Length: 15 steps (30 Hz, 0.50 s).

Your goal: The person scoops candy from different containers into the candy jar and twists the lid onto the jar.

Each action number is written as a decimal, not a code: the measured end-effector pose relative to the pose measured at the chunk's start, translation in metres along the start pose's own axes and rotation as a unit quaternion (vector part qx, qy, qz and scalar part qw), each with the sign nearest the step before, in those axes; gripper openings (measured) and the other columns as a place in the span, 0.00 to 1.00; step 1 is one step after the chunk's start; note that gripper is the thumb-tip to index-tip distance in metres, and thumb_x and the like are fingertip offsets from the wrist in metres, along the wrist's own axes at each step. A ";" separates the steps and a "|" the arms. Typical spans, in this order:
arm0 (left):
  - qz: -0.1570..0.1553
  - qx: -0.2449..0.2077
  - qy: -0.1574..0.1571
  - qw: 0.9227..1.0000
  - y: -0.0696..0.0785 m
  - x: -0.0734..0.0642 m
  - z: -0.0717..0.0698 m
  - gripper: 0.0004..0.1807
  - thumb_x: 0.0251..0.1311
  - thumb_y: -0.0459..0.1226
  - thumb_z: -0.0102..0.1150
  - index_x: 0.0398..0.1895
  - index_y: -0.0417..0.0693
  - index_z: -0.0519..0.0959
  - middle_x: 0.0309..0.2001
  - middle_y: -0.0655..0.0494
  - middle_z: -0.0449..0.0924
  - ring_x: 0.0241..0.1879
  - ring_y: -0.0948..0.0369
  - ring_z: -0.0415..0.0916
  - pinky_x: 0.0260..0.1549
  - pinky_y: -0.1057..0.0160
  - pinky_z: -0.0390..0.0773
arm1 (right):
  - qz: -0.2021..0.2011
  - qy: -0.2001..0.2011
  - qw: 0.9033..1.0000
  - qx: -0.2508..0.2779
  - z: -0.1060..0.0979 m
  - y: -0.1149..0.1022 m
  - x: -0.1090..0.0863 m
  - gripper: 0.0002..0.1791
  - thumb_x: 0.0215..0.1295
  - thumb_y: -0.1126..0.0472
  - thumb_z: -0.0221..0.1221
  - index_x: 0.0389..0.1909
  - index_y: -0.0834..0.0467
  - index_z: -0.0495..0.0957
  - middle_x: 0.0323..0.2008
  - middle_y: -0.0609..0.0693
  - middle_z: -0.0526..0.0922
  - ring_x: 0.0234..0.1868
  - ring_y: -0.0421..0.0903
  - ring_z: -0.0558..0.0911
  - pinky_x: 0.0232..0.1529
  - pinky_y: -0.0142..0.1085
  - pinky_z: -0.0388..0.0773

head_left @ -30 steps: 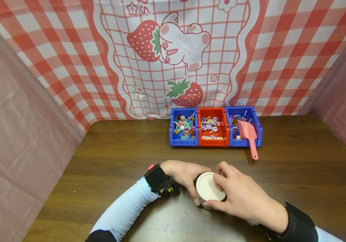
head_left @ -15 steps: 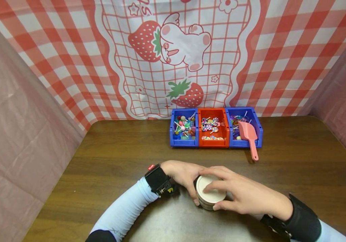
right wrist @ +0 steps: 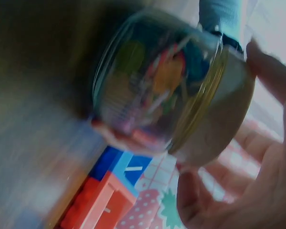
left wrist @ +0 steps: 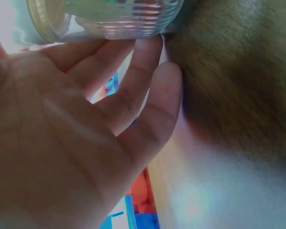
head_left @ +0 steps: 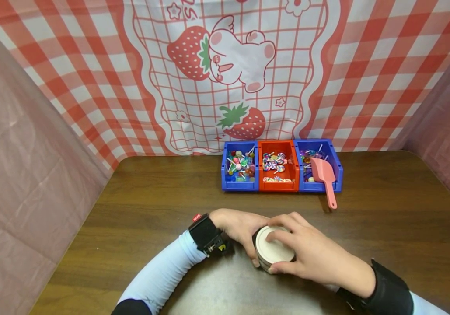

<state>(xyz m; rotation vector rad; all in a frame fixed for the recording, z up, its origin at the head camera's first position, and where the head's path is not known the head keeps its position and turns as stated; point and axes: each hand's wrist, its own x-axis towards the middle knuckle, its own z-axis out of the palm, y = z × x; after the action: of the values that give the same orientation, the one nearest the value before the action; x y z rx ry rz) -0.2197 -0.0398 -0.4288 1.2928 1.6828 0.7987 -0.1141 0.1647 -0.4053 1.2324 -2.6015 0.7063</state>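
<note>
A clear jar (right wrist: pixel 143 86) with a ribbed lower part stands upright on the table, colourful candy pieces showing through its wall. On top sits a cream lid (head_left: pixel 272 250) with a gold band below it in the right wrist view. My left hand (head_left: pixel 242 228) holds the jar's side, thumb toward the front and fingers round the back. From the right, my right hand (head_left: pixel 314 249) grips the lid's rim, with the thumb at the front and curled fingers across the far side.
Behind the jar stand a left blue bin (head_left: pixel 239 186), a red bin (head_left: pixel 279 187) and a right blue bin (head_left: pixel 339 183), all with small candies. A pink scoop (head_left: pixel 326 175) leans in the right one, handle over its front. A checked cloth (head_left: pixel 366 87) hangs behind.
My right hand's fingers spread and shifted round the lid, then drew back to its rim, the thumb moving left again. My left hand and the jar have stayed in place.
</note>
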 end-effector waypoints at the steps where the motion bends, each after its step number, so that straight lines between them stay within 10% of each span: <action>1: 0.000 0.003 0.001 1.000 0.000 0.000 0.000 0.44 0.38 0.32 0.82 0.61 0.46 0.68 0.52 0.64 0.75 0.50 0.70 0.74 0.55 0.69 0.70 | 0.011 0.009 1.000 -0.010 0.002 -0.002 0.000 0.26 0.50 0.34 0.71 0.44 0.45 0.80 0.54 0.44 0.75 0.52 0.42 0.70 0.43 0.38 0.76; 8: -0.014 0.037 0.012 0.999 0.000 0.001 0.001 0.41 0.38 0.35 0.83 0.58 0.47 0.71 0.50 0.65 0.75 0.48 0.70 0.74 0.52 0.70 0.72 | 0.058 0.050 0.994 -0.081 0.004 -0.008 -0.001 0.29 0.54 0.27 0.63 0.37 0.49 0.80 0.40 0.40 0.71 0.42 0.39 0.69 0.37 0.36 0.73; 15: 0.001 0.021 0.001 1.000 0.001 0.001 0.001 0.44 0.38 0.32 0.82 0.61 0.45 0.68 0.53 0.63 0.74 0.51 0.71 0.73 0.56 0.70 0.70 | -0.030 0.003 0.998 0.053 -0.007 0.013 0.000 0.16 0.60 0.45 0.69 0.46 0.42 0.80 0.55 0.41 0.74 0.56 0.42 0.71 0.50 0.40 0.75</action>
<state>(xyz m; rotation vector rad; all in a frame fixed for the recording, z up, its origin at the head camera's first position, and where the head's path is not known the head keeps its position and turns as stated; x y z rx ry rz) -0.2182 -0.0388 -0.4287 1.3219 1.7076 0.7697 -0.1242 0.1747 -0.4037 1.3294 -2.5410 0.8441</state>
